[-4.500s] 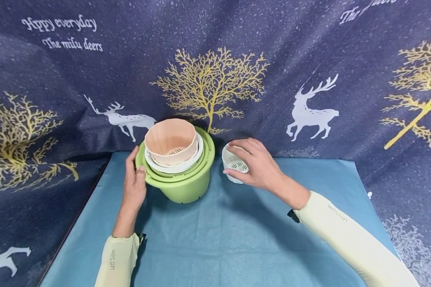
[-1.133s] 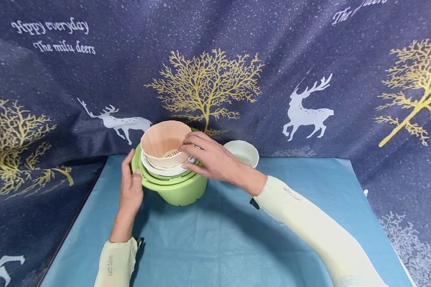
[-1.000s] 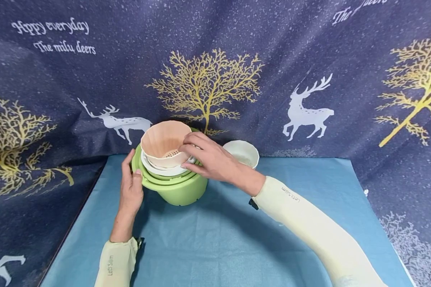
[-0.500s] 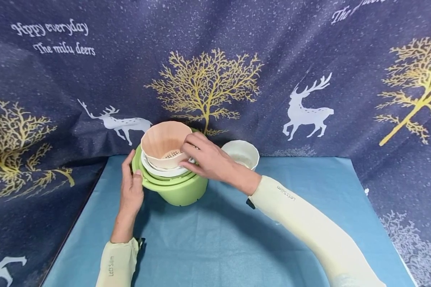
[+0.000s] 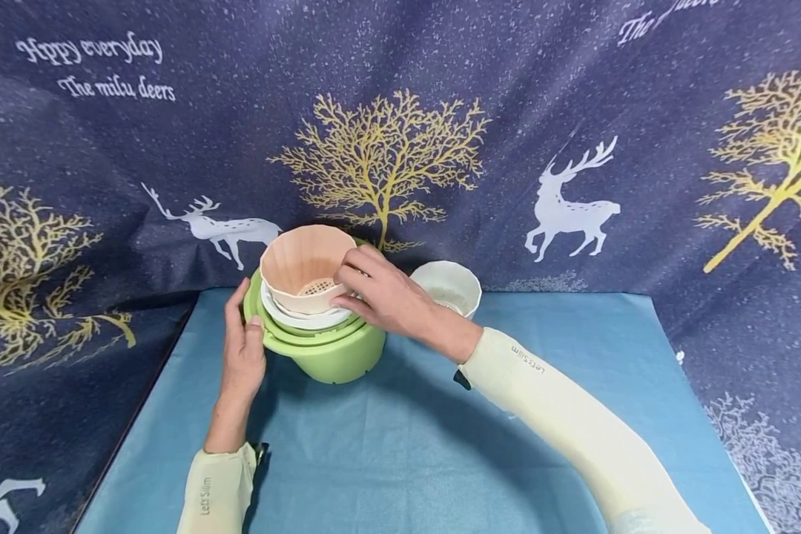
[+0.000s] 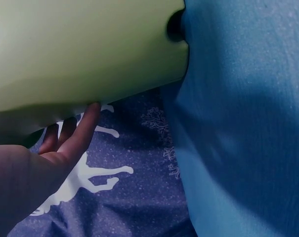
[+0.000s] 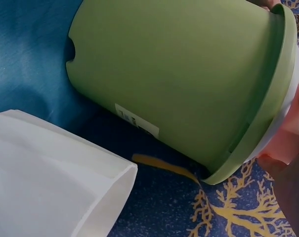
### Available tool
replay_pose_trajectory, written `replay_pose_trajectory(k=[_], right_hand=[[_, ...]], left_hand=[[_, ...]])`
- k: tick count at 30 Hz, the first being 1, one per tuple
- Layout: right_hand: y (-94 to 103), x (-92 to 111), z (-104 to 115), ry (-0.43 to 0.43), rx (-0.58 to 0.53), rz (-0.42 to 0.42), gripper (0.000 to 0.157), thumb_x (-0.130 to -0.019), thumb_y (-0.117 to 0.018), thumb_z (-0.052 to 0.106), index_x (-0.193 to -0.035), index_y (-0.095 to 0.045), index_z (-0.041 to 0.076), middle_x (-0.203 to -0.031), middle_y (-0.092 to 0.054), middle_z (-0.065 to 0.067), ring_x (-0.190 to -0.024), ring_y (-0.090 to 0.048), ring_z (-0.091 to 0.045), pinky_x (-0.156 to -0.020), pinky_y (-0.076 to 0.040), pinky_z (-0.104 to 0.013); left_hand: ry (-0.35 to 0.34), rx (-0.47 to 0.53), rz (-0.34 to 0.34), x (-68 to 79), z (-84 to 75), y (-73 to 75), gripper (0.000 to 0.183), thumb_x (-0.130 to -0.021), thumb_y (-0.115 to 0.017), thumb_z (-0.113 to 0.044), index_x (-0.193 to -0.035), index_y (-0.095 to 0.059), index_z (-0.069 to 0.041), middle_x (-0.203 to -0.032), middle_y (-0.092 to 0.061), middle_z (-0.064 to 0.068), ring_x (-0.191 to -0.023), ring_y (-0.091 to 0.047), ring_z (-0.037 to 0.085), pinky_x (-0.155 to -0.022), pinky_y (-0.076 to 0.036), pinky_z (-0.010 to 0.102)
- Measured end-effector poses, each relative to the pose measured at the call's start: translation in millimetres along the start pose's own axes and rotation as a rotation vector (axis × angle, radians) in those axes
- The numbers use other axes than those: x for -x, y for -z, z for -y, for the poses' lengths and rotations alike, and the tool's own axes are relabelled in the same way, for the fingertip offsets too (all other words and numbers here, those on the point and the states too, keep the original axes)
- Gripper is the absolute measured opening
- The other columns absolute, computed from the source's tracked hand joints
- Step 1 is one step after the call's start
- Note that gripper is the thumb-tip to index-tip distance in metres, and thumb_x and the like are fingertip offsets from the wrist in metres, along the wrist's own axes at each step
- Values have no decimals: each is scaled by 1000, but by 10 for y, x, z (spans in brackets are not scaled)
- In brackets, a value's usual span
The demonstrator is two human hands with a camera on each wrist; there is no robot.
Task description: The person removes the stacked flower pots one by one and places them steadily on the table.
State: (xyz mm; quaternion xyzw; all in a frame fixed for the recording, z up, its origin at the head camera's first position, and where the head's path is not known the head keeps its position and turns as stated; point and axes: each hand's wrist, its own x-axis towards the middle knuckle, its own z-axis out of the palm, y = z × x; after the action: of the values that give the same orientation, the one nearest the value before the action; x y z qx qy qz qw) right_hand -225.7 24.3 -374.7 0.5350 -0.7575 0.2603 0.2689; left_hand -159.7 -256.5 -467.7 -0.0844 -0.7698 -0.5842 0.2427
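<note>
A nested stack of flowerpots stands left of centre in the head view. Its outermost piece is a green flowerpot (image 5: 340, 360); more green rims, a white rim (image 5: 315, 320) and a pink flowerpot (image 5: 300, 259) with a perforated bottom sit inside. My left hand (image 5: 243, 352) holds the green rim at the left, thumb in front; in the left wrist view its fingers (image 6: 82, 131) reach beneath the rim against the pot. With my right hand (image 5: 387, 293) I pinch the pink flowerpot's right edge. Behind my right wrist stands a separate white flowerpot (image 5: 450, 285), partly hidden.
A blue cloth (image 5: 400, 452) covers the table. Right behind the pots hangs a dark blue curtain (image 5: 507, 193) printed with deer and golden trees. In the right wrist view the white flowerpot stands close beside the green one.
Since the oldest frame, my right hand has left the white flowerpot and moved left onto the pink one. Over the last second it shifts only slightly. My left hand keeps its place.
</note>
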Motion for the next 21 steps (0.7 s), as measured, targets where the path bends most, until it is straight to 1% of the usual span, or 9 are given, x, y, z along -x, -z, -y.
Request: replay_pose_trajectory(k=[11, 17, 21], right_hand=[[1, 0, 7, 1, -26, -14, 16, -102, -72, 22, -107, -66, 8, -108, -58, -4, -106, -52, -23, -97, -44, -34], [-5, -9, -3, 7, -33, -25, 16, -102, -73, 22, -105, -66, 8, -107, -58, -3, -104, -52, -22, -95, -44, -34], [9, -26, -8, 10, -40, -35, 17, -101, -74, 23, -104, -66, 8, -105, -58, -3, -101, -52, -22, -94, -44, -33]], left_hand=[[13, -1, 0, -1, 1, -1, 60, -107, -39, -6, -166, -33, -11, -171, -29, 16, -152, -33, 18, -118, -27, 19], [6, 5, -6, 0, -9, -5, 60, -106, -39, -6, -166, -32, -9, -170, -30, 17, -152, -33, 23, -117, -27, 17], [-4, 6, -7, 0, -15, -4, 60, -107, -39, -8, -166, -32, -8, -171, -30, 15, -152, -33, 25, -117, -27, 17]])
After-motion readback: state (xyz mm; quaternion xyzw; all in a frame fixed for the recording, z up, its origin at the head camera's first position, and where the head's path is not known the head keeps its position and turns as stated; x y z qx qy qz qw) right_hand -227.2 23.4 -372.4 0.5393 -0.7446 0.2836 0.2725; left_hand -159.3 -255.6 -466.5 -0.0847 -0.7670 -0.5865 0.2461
